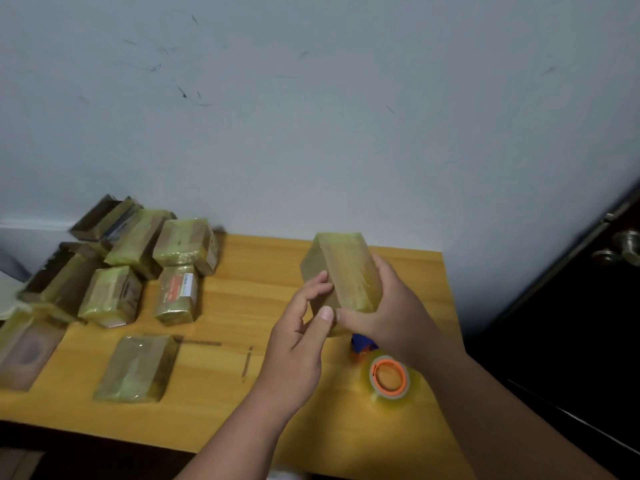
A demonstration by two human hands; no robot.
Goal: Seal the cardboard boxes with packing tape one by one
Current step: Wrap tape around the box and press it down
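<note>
A small cardboard box wrapped in glossy yellowish tape is held up above the wooden table, tilted on end. My right hand grips its right side and lower edge. My left hand touches its left face, fingers fairly straight and thumb against the bottom corner. A roll of clear packing tape with an orange core lies on the table just below my right wrist. A blue and orange object peeks out under the box; I cannot tell what it is.
Several taped boxes are piled at the table's left, some overhanging the edge. One flat taped box lies alone near the front. A thin pen-like stick lies mid-table. A dark door with a metal knob stands at the right.
</note>
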